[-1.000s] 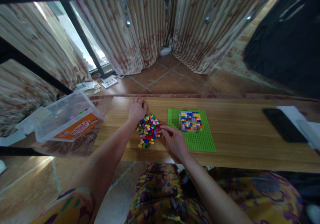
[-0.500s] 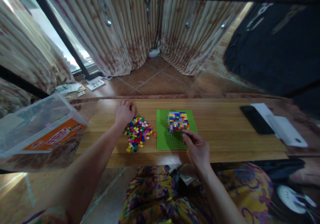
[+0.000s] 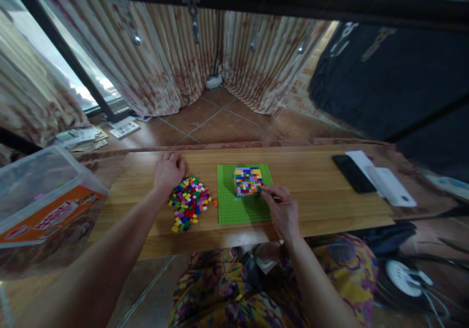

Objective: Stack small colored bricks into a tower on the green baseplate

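Observation:
On a green studded baseplate (image 3: 229,210) stands a block of many-coloured toy bricks (image 3: 249,180), low and squarish. My right hand (image 3: 284,210) is at the block's near right corner, thumb and finger pinched together; whatever is between the fingertips is too small to make out. Left of the plate lies a loose pile of small coloured bricks (image 3: 190,201). Just beyond that pile, my left hand (image 3: 169,171) rests on the wooden table with its fingers loosely bent and holds nothing I can see. A single orange brick (image 3: 215,203) lies between pile and plate.
A clear plastic box with an orange label (image 3: 54,215) stands at the table's left. Toward the right end of the wooden table (image 3: 308,171) lie a black phone (image 3: 353,173) and a white object (image 3: 390,186). Striped curtains (image 3: 164,59) hang beyond.
The whole view has shifted, so the table appears further left. My right hand keeps its pinch at the block's near right corner, its fingertips slightly closer to it. My left hand stays put.

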A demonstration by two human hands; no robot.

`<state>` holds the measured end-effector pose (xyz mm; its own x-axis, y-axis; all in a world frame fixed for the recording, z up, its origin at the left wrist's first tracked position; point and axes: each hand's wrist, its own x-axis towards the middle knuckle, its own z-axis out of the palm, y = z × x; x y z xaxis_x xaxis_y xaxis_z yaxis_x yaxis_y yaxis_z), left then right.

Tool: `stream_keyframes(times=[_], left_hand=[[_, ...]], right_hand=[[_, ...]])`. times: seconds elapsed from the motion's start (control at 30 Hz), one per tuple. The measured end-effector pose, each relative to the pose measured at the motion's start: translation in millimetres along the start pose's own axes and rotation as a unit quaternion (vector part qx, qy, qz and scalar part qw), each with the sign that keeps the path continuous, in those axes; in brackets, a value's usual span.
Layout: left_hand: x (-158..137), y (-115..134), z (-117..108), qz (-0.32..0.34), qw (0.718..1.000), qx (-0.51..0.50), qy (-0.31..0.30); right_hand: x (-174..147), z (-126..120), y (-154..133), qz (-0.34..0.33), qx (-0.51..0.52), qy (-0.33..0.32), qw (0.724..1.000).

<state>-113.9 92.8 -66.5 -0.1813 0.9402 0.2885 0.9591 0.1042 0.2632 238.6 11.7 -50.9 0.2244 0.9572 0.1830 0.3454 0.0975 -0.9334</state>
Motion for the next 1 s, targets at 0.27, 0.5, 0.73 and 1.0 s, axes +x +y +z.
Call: stream_keyframes(times=[0.27,0.5,0.73,1.0], left_hand=[[-0.4,-1.3,0.9,0.009,1.000,0.005,0.010],[-0.5,-3.9,3.0,0.013,1.000,0.002,0.009],[-0.6,-3.8,4.1,0.008,1.000,0.003,0.011],[-1.0,-1.6,3.0,0.008,1.000,0.006,0.013]], right_hand=[[5.1,8.9,3.1,0.153,0.162,-0.004,0.975],[8.2,8.6,-0.7,0.228,0.242,-0.011,0.943],[11.6,6.1,-0.9,0.256,0.257,-0.018,0.932],[11.7,7.6,-2.5,0.243,0.248,-0.020,0.938]])
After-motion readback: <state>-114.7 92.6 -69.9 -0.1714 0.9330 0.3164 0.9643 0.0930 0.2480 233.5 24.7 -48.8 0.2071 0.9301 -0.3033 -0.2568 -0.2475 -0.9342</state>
